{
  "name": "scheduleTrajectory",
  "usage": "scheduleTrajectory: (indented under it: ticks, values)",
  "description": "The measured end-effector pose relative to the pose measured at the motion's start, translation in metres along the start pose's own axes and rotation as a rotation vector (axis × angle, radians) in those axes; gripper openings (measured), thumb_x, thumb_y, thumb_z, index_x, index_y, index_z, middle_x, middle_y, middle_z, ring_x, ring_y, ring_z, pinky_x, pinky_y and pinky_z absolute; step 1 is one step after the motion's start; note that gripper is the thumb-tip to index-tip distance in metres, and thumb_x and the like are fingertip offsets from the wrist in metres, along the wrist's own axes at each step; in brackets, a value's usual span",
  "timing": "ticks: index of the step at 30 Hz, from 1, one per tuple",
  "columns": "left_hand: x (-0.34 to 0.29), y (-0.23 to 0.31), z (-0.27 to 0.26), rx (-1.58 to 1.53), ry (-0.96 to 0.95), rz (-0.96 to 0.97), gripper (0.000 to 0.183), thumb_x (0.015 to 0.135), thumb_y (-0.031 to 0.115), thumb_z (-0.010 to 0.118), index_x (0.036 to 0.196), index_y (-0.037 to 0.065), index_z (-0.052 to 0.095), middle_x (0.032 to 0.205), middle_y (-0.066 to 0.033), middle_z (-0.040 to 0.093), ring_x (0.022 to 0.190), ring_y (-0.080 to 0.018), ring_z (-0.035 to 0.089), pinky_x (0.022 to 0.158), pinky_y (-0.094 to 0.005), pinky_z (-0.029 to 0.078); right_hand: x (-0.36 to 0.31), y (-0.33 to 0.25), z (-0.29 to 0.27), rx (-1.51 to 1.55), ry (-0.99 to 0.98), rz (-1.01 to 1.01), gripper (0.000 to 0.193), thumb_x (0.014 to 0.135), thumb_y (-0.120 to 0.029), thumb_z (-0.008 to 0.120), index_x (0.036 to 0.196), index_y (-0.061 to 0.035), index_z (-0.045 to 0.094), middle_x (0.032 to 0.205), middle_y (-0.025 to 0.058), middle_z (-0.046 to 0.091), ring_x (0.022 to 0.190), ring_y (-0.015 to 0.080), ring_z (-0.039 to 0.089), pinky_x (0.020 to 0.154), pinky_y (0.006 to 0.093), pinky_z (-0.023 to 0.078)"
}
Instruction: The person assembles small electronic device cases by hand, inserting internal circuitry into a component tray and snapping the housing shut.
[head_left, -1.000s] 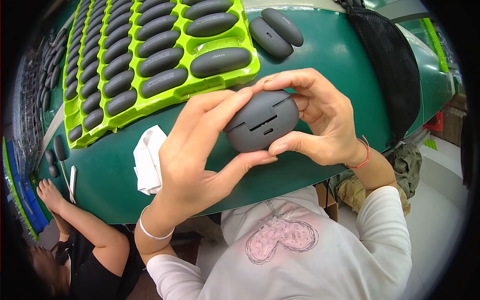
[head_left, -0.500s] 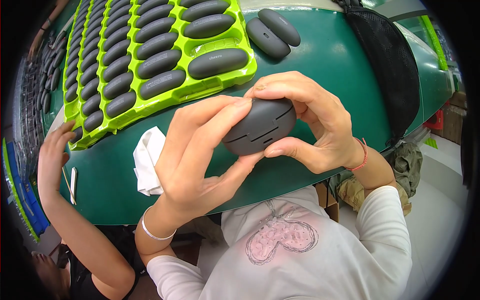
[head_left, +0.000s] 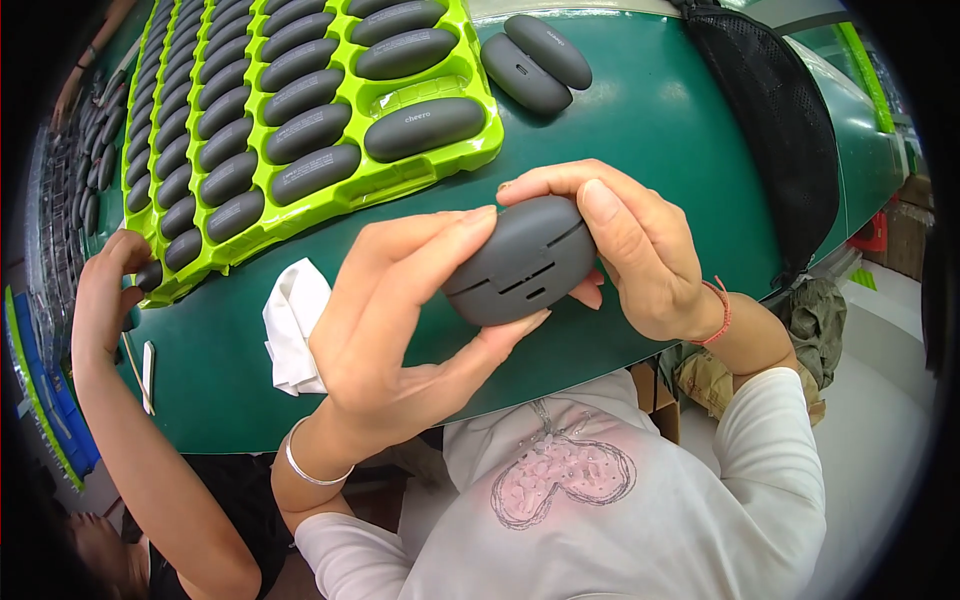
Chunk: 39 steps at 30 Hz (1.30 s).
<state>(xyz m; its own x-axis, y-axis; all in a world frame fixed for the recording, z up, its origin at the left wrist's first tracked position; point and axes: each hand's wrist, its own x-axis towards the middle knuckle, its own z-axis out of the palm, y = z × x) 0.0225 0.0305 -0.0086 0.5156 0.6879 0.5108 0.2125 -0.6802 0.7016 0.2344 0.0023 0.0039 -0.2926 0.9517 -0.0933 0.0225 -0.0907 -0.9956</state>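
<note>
The step in hand looks like turning and checking a dark grey case (head_left: 525, 255), held above the counter (head_left: 625, 125) on the near side of the green tray (head_left: 472, 156). The left hand (head_left: 385, 325) pinches its left part, fingers above, thumb below. The right hand (head_left: 655, 255) curves round the other end; whether its fingers press, I cannot tell. The next move seems to call for a steady left pinch while the right regrips. The slotted hinge side faces the wearer; the long axis slants from near left to far right.
</note>
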Motion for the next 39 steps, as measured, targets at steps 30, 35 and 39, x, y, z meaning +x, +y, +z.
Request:
scheduleTrajectory:
  ticks: [30, 35, 39]
  values:
    - [-0.005, 0.001, 0.007, -0.122, 0.137, -0.083, 0.057, 0.063, -0.003, 0.086, 0.115, 0.000, 0.062, 0.108, -0.0179, 0.063, 0.093, -0.0264, 0.066, 0.077, -0.0323, 0.056, 0.000, 0.011, -0.003, 0.230, -0.084, -0.085, 0.041, 0.105, -0.031, 0.039, 0.122, 0.0016, 0.059, 0.093, 0.0068, 0.064, 0.065, 0.0065, 0.053, 0.056, 0.0197, 0.042]
    - [-0.005, 0.000, 0.007, -0.099, 0.148, -0.065, 0.057, 0.063, -0.004, 0.085, 0.115, 0.002, 0.062, 0.108, -0.0175, 0.063, 0.091, -0.0267, 0.066, 0.076, -0.0317, 0.056, 0.001, 0.020, 0.001, 0.179, -0.167, -0.241, 0.050, 0.097, -0.020, 0.048, 0.133, 0.0143, 0.042, 0.128, 0.0214, 0.055, 0.120, 0.0261, 0.056, 0.101, 0.0361, 0.046]
    - [-0.003, 0.002, 0.004, 0.039, 0.146, 0.040, 0.053, 0.065, -0.005, 0.084, 0.113, 0.003, 0.062, 0.109, -0.0171, 0.063, 0.092, -0.0268, 0.065, 0.075, -0.0320, 0.057, 0.001, 0.021, 0.000, 0.070, -0.171, -0.199, 0.049, 0.095, -0.018, 0.048, 0.132, 0.0137, 0.044, 0.126, 0.0206, 0.056, 0.115, 0.0242, 0.059, 0.098, 0.0348, 0.048]
